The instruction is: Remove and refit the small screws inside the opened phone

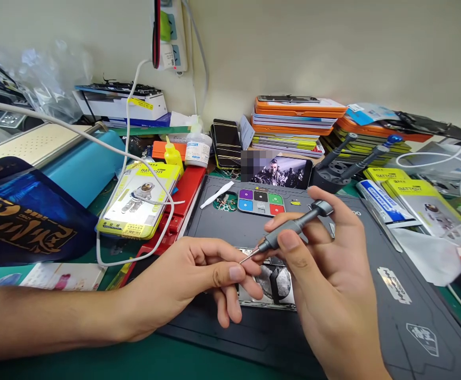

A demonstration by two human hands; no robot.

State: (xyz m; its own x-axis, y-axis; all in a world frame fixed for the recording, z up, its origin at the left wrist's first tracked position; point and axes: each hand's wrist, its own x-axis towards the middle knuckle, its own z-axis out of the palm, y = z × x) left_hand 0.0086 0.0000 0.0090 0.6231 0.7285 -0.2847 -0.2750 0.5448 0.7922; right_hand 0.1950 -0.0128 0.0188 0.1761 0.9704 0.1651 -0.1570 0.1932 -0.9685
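Note:
My right hand (333, 264) is closed around a grey precision screwdriver (278, 235), with a finger against the cap at its upper end. The screwdriver slants down to the left, and its thin bit ends at the fingertips of my left hand (210, 277). There the left thumb and index finger pinch together; whatever lies between them is hidden or too small to make out. Beneath both hands is an opened phone (276, 285) with its inner parts bare, partly covered by my fingers. It lies on a dark grey work mat (214, 322).
Behind the hands are a colored magnetic screw tray (260, 203), a white plastic tool (217, 194) and a phone playing video (284, 171). A black screwdriver holder (327, 177) stands at right. Battery boxes (139, 198) and a white cable (135, 263) lie at left. A blade (394, 285) lies right.

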